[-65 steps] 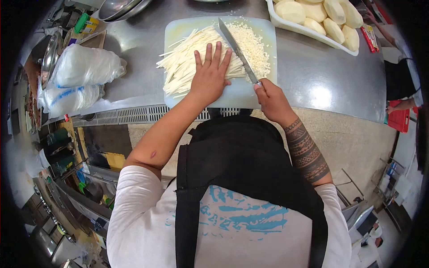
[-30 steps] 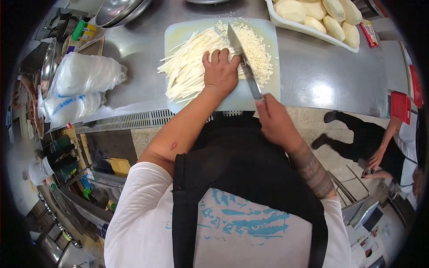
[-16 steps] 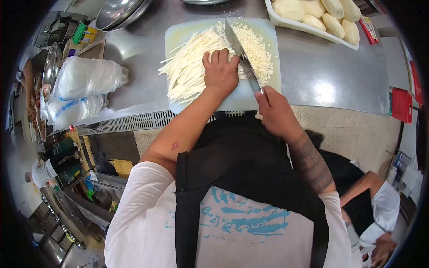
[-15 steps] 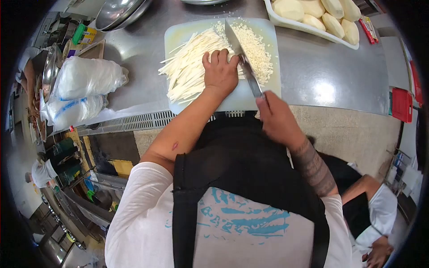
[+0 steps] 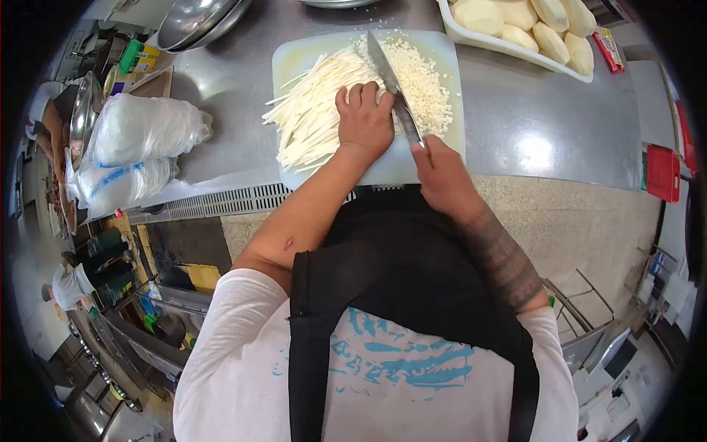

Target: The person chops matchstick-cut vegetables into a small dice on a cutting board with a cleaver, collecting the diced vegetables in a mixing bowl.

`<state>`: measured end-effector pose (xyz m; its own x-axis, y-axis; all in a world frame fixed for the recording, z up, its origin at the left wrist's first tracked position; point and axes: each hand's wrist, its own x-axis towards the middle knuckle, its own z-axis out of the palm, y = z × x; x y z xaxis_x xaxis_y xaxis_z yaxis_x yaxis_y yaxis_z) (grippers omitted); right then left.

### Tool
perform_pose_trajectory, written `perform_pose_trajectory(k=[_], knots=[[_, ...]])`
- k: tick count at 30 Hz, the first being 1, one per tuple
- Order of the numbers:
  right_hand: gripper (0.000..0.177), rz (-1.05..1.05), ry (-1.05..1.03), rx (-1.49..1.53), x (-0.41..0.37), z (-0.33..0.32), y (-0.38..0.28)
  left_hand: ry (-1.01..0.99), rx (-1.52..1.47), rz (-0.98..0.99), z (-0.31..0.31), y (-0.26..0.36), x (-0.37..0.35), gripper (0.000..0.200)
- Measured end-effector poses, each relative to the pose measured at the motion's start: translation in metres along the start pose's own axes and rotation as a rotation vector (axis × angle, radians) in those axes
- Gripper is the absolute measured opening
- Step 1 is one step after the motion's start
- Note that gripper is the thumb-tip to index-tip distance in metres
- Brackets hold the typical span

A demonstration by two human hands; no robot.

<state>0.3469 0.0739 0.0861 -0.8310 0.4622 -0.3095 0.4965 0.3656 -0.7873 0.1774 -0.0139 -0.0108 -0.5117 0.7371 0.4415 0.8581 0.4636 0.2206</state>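
While the left hand [image 5: 364,121] is pressing down on the bundle of pale strips [image 5: 313,110] with its fingers curled under, the right hand [image 5: 438,173] is gripping the knife [image 5: 390,77] by the handle, fully closed around it at the near edge of the board [image 5: 294,55]. The blade is lying across the right end of the bundle, its flat running just beside the left knuckles and its tip pointing to the far side. The strips are lying on the left half of the board, fanning out to the left. The finished dice [image 5: 427,81] are piling up on the right half, directly right of the blade. Judging by this layout, the step in hand is the crosswise cutting of the strips into small dice, and a large share of the bundle is waiting uncut. The next cut is calling for the left hand to be shifting a little to the left along the bundle, fingertips tucked behind the knuckles, so that the blade is guided by the knuckles and is meeting a fresh, even width of strip. The loose ends at the left are spreading and are needing to be gathered before they reach the blade. A tray [image 5: 508,50] of peeled potatoes [image 5: 479,15] is standing far right on the counter [image 5: 545,125].
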Motion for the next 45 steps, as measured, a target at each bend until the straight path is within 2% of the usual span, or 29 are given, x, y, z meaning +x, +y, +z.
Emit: perform_pose_trajectory(k=[4, 7, 9, 11, 12, 14, 16, 18, 19, 22, 25, 28, 31, 34, 35, 37, 41, 45], knots=[[0.034, -0.074, 0.042, 0.080, -0.038, -0.002, -0.016, -0.013, -0.020, 0.001, 0.001, -0.001, -0.001, 0.019], [0.034, -0.057, 0.086, -0.020, 0.001, 0.027, 0.012, -0.003, -0.021, 0.004, -0.001, 0.000, -0.005, 0.021], [0.033, -0.054, 0.059, -0.038, 0.009, 0.016, 0.011, -0.001, -0.004, 0.009, -0.004, -0.004, 0.000, 0.023], [0.033, -0.033, 0.034, -0.055, 0.004, 0.009, 0.013, 0.107, -0.284, -0.075, -0.009, -0.003, 0.003, 0.028], [0.033, -0.032, 0.025, -0.060, 0.005, 0.005, 0.017, 0.111, -0.288, -0.068, -0.017, -0.004, 0.011, 0.028], [0.034, -0.023, 0.012, -0.060, 0.004, 0.006, 0.018, 0.114, -0.128, -0.091, -0.037, -0.008, 0.014, 0.033], [0.033, -0.001, 0.006, -0.007, 0.005, 0.009, 0.014, 0.111, -0.087, -0.079, -0.026, -0.018, 0.012, 0.029], [0.032, 0.041, -0.007, 0.072, 0.003, 0.012, 0.015, -0.102, 0.045, 0.017, -0.022, -0.022, 0.010, 0.026], [0.031, 0.079, -0.022, 0.149, 0.004, 0.012, 0.015, -0.098, 0.040, 0.022, -0.021, -0.021, 0.011, 0.026], [0.030, -0.012, 0.053, 0.093, -0.024, 0.001, -0.007, -0.093, 0.048, 0.019, -0.019, -0.020, 0.011, 0.021], [0.029, 0.008, 0.048, 0.072, -0.054, -0.005, -0.034, -0.080, 0.064, 0.029, -0.017, -0.022, 0.011, 0.021], [0.031, 0.017, 0.089, -0.077, -0.017, 0.027, -0.009, -0.106, 0.039, 0.024, -0.018, -0.020, 0.011, 0.021], [0.033, 0.011, 0.033, -0.066, -0.001, 0.016, -0.017, -0.131, 0.066, 0.021, -0.019, -0.023, 0.013, 0.023], [0.037, -0.016, 0.044, 0.012, -0.046, 0.003, -0.045, -0.063, 0.058, 0.040, -0.016, -0.023, 0.012, 0.022], [0.037, -0.018, 0.043, 0.012, -0.034, 0.010, -0.036, -0.064, 0.045, 0.034, -0.016, -0.023, 0.012, 0.022], [0.036, 0.080, 0.056, -0.098, -0.012, 0.031, -0.016, -0.081, 0.022, 0.038, -0.018, -0.021, 0.006, 0.021], [0.036, 0.041, 0.038, -0.024, -0.021, 0.011, -0.033, -0.074, 0.043, 0.035, -0.015, -0.024, 0.009, 0.021], [0.036, 0.044, 0.069, 0.089, -0.037, 0.022, -0.034, -0.051, 0.017, 0.033, -0.013, -0.024, 0.008, 0.022]])
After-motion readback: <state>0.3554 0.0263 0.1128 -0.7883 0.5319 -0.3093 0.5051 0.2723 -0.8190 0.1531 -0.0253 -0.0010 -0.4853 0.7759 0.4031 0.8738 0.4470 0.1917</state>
